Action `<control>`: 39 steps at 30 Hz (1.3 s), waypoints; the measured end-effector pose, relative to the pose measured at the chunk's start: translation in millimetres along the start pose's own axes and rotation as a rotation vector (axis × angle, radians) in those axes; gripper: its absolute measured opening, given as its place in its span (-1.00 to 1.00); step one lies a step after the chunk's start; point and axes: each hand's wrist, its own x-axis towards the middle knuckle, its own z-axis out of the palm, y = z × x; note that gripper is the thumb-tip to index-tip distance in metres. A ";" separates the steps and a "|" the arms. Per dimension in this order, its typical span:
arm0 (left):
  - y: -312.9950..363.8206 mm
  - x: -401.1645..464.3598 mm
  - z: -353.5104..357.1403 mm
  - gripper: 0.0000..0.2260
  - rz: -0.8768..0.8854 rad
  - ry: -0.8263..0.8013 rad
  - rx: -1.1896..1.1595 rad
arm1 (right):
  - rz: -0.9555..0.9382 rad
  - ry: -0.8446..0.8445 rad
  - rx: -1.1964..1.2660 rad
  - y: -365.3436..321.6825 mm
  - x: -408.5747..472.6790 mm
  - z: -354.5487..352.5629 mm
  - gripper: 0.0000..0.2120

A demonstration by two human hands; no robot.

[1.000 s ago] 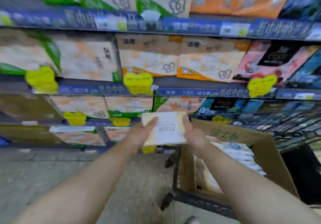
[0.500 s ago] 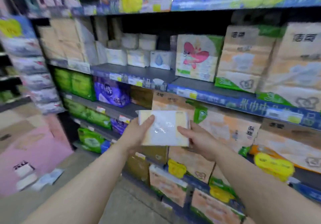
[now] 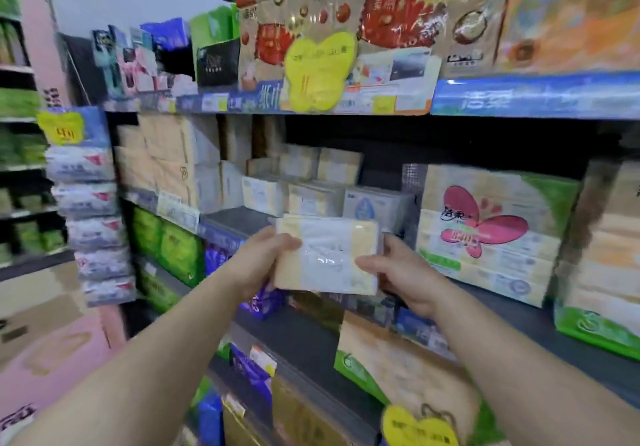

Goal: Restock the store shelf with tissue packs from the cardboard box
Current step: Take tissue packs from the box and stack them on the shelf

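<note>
two hands clamp one tissue pack (image 3: 327, 257) between them: left hand (image 3: 258, 262) on its left edge, right hand (image 3: 403, 274) on its right. the pack is a flat, soft rectangle in glossy clear film, cream with a white band, raised before the grey shelf (image 3: 242, 218) of similar packs.

Print on the tissue pack (image 3: 327, 258) held between the left hand (image 3: 258, 262) and right hand (image 3: 403, 277) is blurred and unreadable. Both palms are hidden behind it. Shelf labels (image 3: 221, 102) above the hands are illegible.
</note>
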 end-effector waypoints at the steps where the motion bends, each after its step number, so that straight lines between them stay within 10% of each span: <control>1: 2.4 14.7 -5.5 -0.60 0.005 -0.013 -0.005 | -0.003 0.007 -0.012 -1.2 17.2 -0.2 -0.66; 13: 3.2 189.8 -79.8 -0.65 0.008 -0.117 0.063 | -0.030 0.143 -0.154 6.5 171.6 36.6 -0.66; 17: -5.2 256.9 -114.1 -0.25 0.011 -0.276 0.146 | -0.001 0.275 -0.136 19.3 214.9 55.6 -0.69; 24: -37.5 303.7 -134.5 -0.35 0.010 -0.553 0.268 | 0.171 0.291 -0.264 49.8 236.2 74.3 -0.32; 29: -39.9 312.8 -133.9 -0.45 0.049 -0.569 0.262 | 0.212 0.339 -0.320 49.1 237.8 80.0 -0.43; 39: 36.2 288.6 -102.3 -0.16 0.748 -0.218 0.866 | -0.156 0.647 -0.137 -21.5 242.9 82.4 -0.52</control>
